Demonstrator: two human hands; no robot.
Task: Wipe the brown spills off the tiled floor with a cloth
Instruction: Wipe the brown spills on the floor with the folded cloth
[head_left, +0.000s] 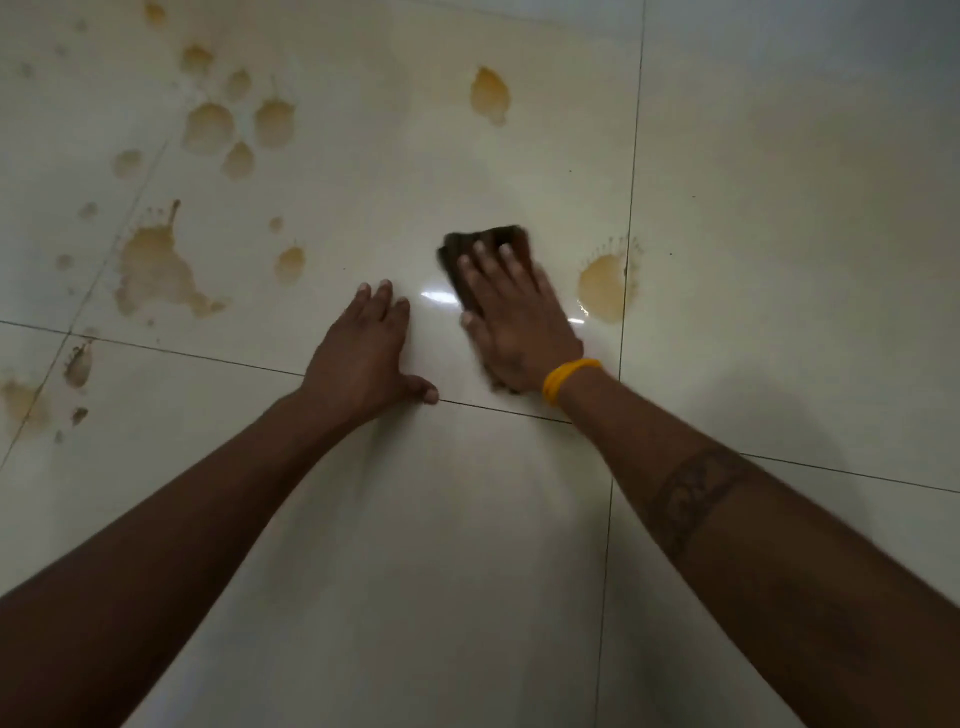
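Note:
A dark brown folded cloth (498, 241) lies on the glossy cream tiled floor (467, 519). My right hand (514, 317) presses flat on it with straight fingers; a yellow band circles that wrist. My left hand (366, 353) rests flat on the bare tile just left of the cloth, fingers spread. A brown spill (605, 283) sits right of the cloth by a grout line. Another spill (489, 94) lies farther ahead. A large splash (156, 265) and several round blotches (239, 124) spread over the left tiles.
Grout lines cross the floor beneath my wrists and run away past the right spill. Small brown drops (78, 366) mark the tile at the far left edge. The floor to the right and near me shows only plain tile.

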